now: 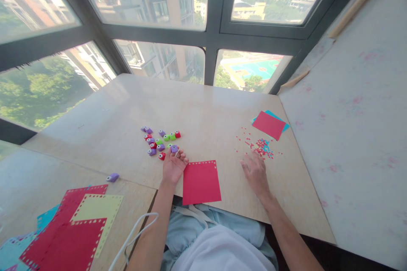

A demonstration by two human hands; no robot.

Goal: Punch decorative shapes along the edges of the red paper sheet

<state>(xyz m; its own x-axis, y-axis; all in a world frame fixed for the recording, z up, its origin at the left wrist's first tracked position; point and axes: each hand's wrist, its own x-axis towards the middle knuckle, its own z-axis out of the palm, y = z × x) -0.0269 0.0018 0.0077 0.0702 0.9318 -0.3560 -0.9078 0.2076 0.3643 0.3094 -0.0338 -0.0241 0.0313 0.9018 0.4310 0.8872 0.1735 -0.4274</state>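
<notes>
My pale blue clothing (219, 237) fills the bottom of the view, and just past it the red punched sheet (201, 182) lies flat at the near edge of the wooden table (203, 106), its long axis running from six toward twelve o'clock and its top edge, lined with small holes, pointing away from me with a slight tilt. My left hand (174, 164) rests just at nine o'clock of that sheet, palm up, fingers curled loosely around a purple paper punch (174, 148) sitting at my fingertips; whether I am truly gripping it I cannot tell. Beyond that hand, toward eleven o'clock, the other small punches (159, 139), purple, green and red, sit in a loose cluster. My right hand (254, 171) lies open and flat, palm down, at three o'clock of the sheet, holding nothing. Just past its fingertips, toward one o'clock, a scatter of red and blue paper dots (261, 146) lies on the table, and farther on a red sheet (269, 125) lies over a blue one. At eight o'clock, a stack of punched sheets (76, 228) rests on the lower table.
</notes>
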